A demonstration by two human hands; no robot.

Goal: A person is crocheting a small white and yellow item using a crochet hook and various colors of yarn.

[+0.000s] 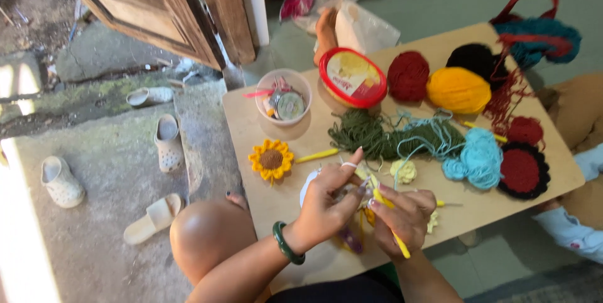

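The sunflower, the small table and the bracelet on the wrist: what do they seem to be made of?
Sunflower: crocheted yarn, matte and fuzzy, with looped yellow petals around a brown centre. Table: probably plywood or unpainted board, pale, flat and smooth. Bracelet on the left hand: a dark green glossy ring, perhaps stone or glass; it cannot be settled.

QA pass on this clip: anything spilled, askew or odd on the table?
Nothing spilled or broken. Loosest spot: the green yarn lies unwound in a tangle mid-table, with light blue yarn strands trailing across it. The left hand and right hand work a yellow crochet hook. The red-lidded tub sits closed.
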